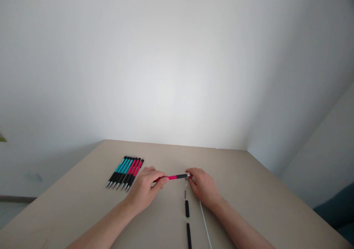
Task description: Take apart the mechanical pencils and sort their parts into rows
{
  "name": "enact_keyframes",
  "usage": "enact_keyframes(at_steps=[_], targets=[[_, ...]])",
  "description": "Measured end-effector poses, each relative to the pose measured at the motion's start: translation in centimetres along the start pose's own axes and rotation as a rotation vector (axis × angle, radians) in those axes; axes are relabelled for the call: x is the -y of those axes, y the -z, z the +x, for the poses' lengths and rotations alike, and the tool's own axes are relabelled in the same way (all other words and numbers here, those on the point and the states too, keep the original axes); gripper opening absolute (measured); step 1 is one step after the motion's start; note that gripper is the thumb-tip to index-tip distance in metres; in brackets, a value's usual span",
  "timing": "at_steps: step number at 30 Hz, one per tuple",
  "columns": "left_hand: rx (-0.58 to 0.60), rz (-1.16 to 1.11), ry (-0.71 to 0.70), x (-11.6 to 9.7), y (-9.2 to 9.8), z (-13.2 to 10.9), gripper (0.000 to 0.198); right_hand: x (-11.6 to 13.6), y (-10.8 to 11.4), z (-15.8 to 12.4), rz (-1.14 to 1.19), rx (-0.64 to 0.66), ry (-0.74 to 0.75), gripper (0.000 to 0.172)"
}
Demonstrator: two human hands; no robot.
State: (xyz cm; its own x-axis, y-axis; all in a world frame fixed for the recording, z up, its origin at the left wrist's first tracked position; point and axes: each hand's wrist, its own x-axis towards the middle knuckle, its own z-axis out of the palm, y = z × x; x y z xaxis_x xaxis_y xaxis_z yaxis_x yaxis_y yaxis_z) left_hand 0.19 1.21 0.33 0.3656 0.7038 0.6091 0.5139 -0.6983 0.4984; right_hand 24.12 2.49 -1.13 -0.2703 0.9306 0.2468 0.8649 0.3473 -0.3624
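A pink and black pen (173,177) lies level between my two hands, just above the table. My left hand (146,186) pinches its pink end between thumb and fingers. At the black grip end, my right hand (204,185) closes its fingertips around the pen's silver tip. Just below that tip, a small spring (185,194) rests on the table. Nearer to me lie a short black tube (187,208) and a longer black piece (188,236). A thin white rod (205,225) runs out from under my right hand toward the front edge.
Several pens (125,171), some teal and some pink with black grips and silver tips, lie side by side at the left of the beige table (163,227). A white wall (171,68) rises behind the table. Something dark blue (336,206) shows past the right edge.
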Motion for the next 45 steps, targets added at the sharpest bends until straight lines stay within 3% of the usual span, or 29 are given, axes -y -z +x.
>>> enact_keyframes(at_steps=[9, 16, 19, 23, 27, 31, 33, 36, 45], targets=[[0.006, 0.0, -0.014, 0.1, -0.1, 0.0, 0.018, 0.0, 0.6, 0.0, 0.013, -0.064, 0.007, 0.032], [0.013, 0.009, -0.001, 0.2, 0.0, 0.1, 0.02, -2.9, 2.5, 0.1, 0.0, -0.224, -0.305, 0.023], [0.017, 0.01, -0.003, 0.2, -0.1, 0.0, 0.022, -2.8, 3.0, -0.1, 0.099, -0.246, -0.299, 0.02], [0.037, 0.004, -0.009, -0.1, 0.0, -0.1, 0.021, 0.1, 3.1, -1.0, 0.352, -0.133, -0.068, 0.038], [0.055, 0.012, -0.019, -0.3, 0.1, -0.1, 0.018, 2.6, 2.8, -1.8, 0.395, 0.032, 0.031, 0.051], [0.043, 0.018, -0.022, 0.0, 0.1, 0.0, 0.018, 1.1, 2.9, -1.3, 0.28, -0.035, -0.126, 0.055], [0.038, 0.018, -0.013, 0.1, 0.0, 0.0, 0.018, -0.7, 3.0, -0.8, 0.012, -0.016, -0.285, 0.044], [0.044, 0.018, -0.01, 0.2, 0.0, 0.0, 0.018, -2.8, 3.0, -0.4, -0.09, 0.018, -0.394, 0.028], [0.029, 0.044, 0.005, 0.0, 0.1, 0.0, 0.019, -2.9, 2.0, -0.3, -0.129, 0.068, -0.408, 0.025]])
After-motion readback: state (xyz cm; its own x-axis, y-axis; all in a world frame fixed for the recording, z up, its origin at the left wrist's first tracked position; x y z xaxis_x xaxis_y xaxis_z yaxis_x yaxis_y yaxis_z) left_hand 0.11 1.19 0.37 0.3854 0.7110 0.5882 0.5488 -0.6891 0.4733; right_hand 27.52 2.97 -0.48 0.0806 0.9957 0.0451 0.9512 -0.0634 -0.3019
